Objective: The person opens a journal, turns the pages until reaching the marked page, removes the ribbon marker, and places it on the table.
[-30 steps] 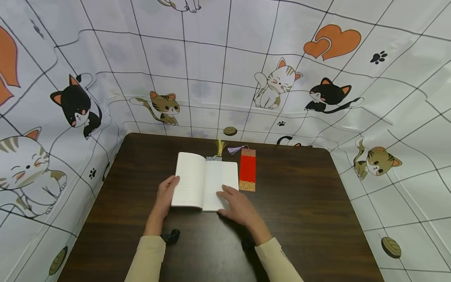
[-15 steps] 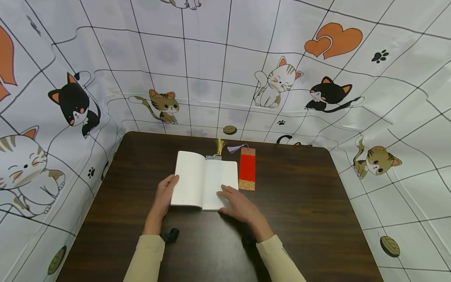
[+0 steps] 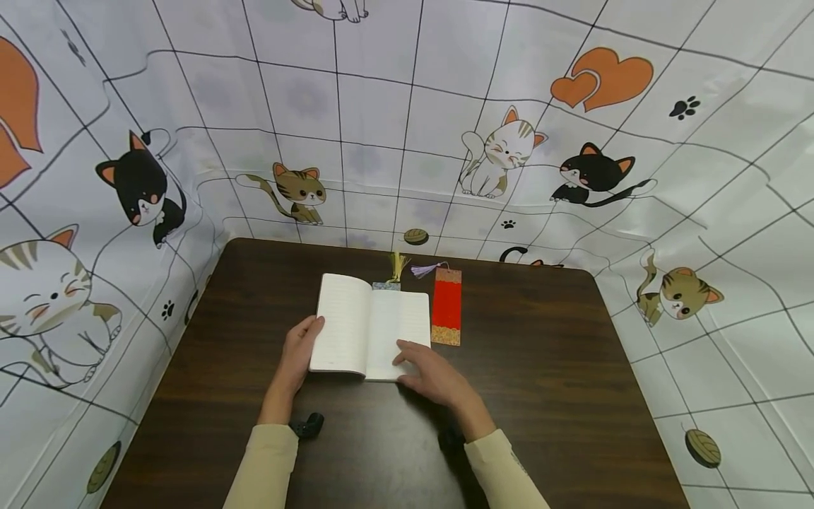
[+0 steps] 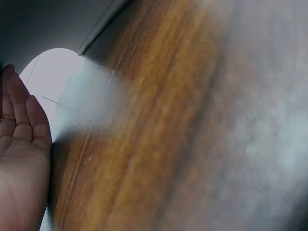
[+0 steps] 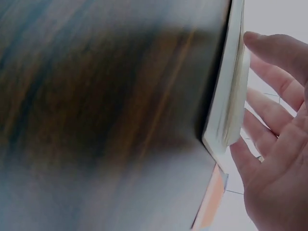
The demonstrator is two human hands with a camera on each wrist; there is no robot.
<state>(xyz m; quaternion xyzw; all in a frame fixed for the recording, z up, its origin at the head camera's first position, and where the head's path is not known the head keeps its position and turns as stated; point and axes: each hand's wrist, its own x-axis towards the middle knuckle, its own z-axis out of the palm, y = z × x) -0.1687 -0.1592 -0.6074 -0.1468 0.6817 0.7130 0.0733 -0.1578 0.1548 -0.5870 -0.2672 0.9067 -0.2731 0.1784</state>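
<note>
An open notebook (image 3: 398, 325) with blank-looking white pages lies on the dark wooden table. My left hand (image 3: 299, 353) holds its left half at the outer edge, thumb over the page and the other fingers underneath. The left wrist view shows that palm and fingers (image 4: 21, 125) stretched under the dark cover. Over the lower right page my right hand (image 3: 435, 375) rests with relaxed, spread fingers. From the right wrist view, its fingertips touch the page side above the page block (image 5: 233, 96). A bluish bookmark (image 3: 386, 286) with a yellow tassel sticks out behind the notebook's top edge, mostly hidden.
A red bookmark (image 3: 447, 305) with gold ends and a lilac tassel lies just right of the notebook. The table (image 3: 547, 396) ends at a white cat-patterned sheet (image 3: 369, 127) that rises behind and on both sides.
My right hand's fingers have slid slightly down and right over the page, curling a little. The left hand and the notebook keep their places.
</note>
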